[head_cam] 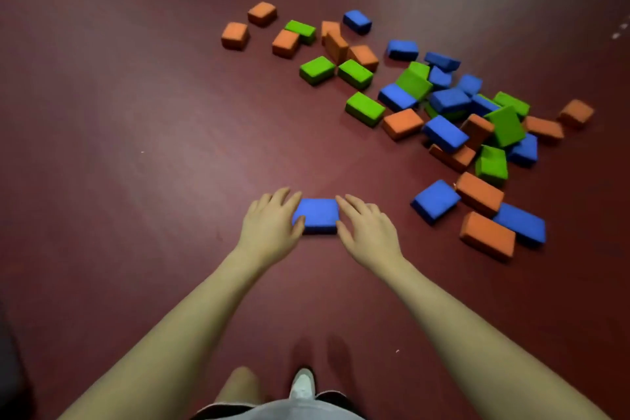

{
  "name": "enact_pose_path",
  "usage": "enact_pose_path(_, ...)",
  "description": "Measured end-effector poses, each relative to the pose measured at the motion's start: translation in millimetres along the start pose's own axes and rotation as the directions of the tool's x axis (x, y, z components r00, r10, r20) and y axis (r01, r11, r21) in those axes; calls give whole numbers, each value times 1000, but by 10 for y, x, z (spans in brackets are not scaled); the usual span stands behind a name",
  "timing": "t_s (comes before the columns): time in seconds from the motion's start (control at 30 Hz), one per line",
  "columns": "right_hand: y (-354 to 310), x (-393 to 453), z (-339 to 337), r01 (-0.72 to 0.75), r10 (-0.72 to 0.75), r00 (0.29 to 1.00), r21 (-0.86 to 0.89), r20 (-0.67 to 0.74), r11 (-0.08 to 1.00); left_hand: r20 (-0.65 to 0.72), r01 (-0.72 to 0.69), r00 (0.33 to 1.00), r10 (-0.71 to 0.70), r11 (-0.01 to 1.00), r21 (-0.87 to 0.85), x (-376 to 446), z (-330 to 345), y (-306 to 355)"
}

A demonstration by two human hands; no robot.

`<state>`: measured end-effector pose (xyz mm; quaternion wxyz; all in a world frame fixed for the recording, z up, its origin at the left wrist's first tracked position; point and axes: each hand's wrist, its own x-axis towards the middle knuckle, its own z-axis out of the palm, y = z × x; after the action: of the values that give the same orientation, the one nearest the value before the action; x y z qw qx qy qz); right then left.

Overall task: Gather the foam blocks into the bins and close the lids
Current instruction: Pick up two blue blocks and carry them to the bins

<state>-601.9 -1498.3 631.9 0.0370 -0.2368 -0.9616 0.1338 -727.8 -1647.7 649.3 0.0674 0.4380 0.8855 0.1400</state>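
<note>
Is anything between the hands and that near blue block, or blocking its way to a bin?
Nothing stands between them: the left hand and right hand already touch the blue block on either side, on bare red floor. No bin is in view, so the path to one cannot be judged.

Foam blocks scattered on dark red floor.
One blue block (317, 215) lies flat, apart from the rest. The main pile (453, 112), orange, green and blue, spreads to the right; some blocks lie flat, others tilted or overlapping. Outlying orange blocks (235, 35) sit far left.
</note>
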Motion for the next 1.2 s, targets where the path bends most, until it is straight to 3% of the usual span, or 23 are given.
enact_pose_path(0.2, 621, 471, -15, -108, 107, 994, 5, 4, 994, 70, -106, 992, 105, 994, 21, 909, 262, 211)
enact_pose_path(0.63, 1437, 2333, 507, -174, 177, 974, -29, 142, 984, 211, -78, 975, 73, 997, 17, 2883, 924, -320)
enact_pose_path(0.93, 2159, 3139, 1588, -82, 104, 926, -77, 363, 994, 360, 44, 932, -50, 999, 26, 3666, 2049, -717)
enact_pose_path(1.2, 2857, 3642, 3278, 50, 0, 830, -74, 557, 996, 458, 168, 870, -180, 983, 68, 3948, 3826, -1195)
